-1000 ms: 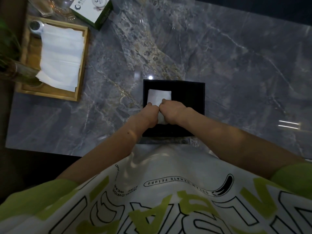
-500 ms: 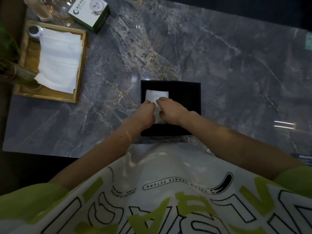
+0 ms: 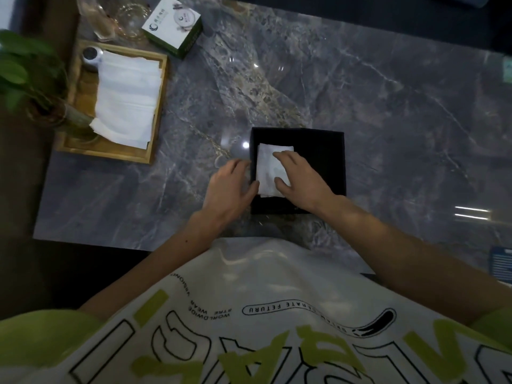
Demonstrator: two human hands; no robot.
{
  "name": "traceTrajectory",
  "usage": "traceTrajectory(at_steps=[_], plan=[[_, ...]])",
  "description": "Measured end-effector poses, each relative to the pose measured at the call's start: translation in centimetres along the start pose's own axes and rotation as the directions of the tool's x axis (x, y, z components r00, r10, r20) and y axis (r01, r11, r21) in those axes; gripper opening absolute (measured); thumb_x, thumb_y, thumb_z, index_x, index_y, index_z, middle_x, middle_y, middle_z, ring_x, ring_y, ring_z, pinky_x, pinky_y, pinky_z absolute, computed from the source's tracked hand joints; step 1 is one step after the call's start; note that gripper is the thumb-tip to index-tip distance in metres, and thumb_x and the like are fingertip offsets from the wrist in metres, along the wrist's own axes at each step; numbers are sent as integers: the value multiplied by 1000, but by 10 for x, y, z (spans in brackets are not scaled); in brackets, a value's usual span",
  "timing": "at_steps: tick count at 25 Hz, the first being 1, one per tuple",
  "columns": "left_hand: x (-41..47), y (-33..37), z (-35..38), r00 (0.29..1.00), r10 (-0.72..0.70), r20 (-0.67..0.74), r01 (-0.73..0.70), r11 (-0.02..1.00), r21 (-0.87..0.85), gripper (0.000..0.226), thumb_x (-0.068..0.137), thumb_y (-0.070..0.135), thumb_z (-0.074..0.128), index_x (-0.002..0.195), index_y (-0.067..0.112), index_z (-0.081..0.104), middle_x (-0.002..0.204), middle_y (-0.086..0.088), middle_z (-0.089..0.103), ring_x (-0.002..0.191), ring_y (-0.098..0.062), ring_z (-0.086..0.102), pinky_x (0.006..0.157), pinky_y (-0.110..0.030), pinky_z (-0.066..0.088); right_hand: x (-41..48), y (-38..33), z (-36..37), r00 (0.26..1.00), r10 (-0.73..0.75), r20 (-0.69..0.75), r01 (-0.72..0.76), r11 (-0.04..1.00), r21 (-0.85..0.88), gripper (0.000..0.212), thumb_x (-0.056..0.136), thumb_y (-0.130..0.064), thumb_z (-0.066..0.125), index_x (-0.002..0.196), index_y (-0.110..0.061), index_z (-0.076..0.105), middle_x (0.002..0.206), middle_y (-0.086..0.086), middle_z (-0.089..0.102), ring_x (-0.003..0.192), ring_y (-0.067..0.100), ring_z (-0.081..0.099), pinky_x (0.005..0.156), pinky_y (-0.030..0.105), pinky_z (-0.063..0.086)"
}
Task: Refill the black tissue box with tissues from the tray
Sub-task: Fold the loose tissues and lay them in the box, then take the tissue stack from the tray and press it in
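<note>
A black box (image 3: pixel 321 162) sits open at mid-frame on the grey marble bench (image 3: pixel 388 106), near its front edge. Inside, along the box's left wall, lies a folded white tissue (image 3: pixel 267 169). The right hand (image 3: pixel 300 181) rests flat on the tissue, fingers (image 3: pixel 281 156) spread and pressing down, gripping nothing. The left hand (image 3: pixel 231 187) is just outside the box's left wall, fingers loosely open, thumb tip touching the tissue's lower left corner; it holds nothing.

At the upper left of the frame a wooden tray (image 3: pixel 159 106) holds a stack of white tissues (image 3: pixel 126 98), with a small round silver-and-black object (image 3: pixel 91 54) at its far corner. Beyond the tray stands a white and green carton (image 3: pixel 173 24) with a circular logo; its print is too small to read. Glassware (image 3: pixel 130 16) stands beside it, and a green plant (image 3: pixel 25 76) overlaps the tray's left edge.

The shirt (image 3: pixel 249 328) at the bottom of the frame reads "WORLDWIDE", "WEAR" and "FETURU", seen upside down.

The bench is bare to the right of the box and between box and tray.
</note>
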State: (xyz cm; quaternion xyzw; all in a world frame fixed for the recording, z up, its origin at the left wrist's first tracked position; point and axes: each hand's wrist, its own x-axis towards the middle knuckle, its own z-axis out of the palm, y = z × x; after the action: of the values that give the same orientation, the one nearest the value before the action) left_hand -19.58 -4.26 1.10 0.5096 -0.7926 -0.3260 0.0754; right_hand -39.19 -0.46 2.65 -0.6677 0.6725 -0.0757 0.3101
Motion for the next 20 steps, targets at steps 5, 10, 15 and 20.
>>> traceTrajectory(at_steps=[5,10,15,20], plan=[[-14,-12,-17,993,-106,-50,110,992,65,54,92,45,49,136,14,46,134,-8,51,122,-27,51,103,-43,43,8,-21,-1,994,-106,-12,106,994,-10,59,94,-23,54,147,-9,33,146,17,40,132,33,40,105,45,40],[-32,-11,-36,953,-209,-219,230,971,73,48,93,43,49,132,15,49,129,-8,54,118,-27,54,99,-44,45,30,-42,-2,966,-258,-28,255,964,-68,57,93,-28,55,143,-9,35,138,18,42,121,35,44,98,42,42],[-49,-23,-54,897,-317,-307,350,935,57,48,93,44,49,132,16,47,131,-7,53,120,-26,52,99,-45,45,52,-73,-1,924,-383,-12,381,922,-72,62,92,-34,55,145,-11,33,137,18,44,120,36,46,93,43,45],[-43,-54,-86,863,-359,-354,378,925,-17,50,92,44,48,134,16,46,131,-9,52,119,-28,52,99,-44,45,84,-109,6,930,-365,39,368,925,-95,65,92,-41,51,147,-16,27,138,15,41,123,35,43,94,46,45]])
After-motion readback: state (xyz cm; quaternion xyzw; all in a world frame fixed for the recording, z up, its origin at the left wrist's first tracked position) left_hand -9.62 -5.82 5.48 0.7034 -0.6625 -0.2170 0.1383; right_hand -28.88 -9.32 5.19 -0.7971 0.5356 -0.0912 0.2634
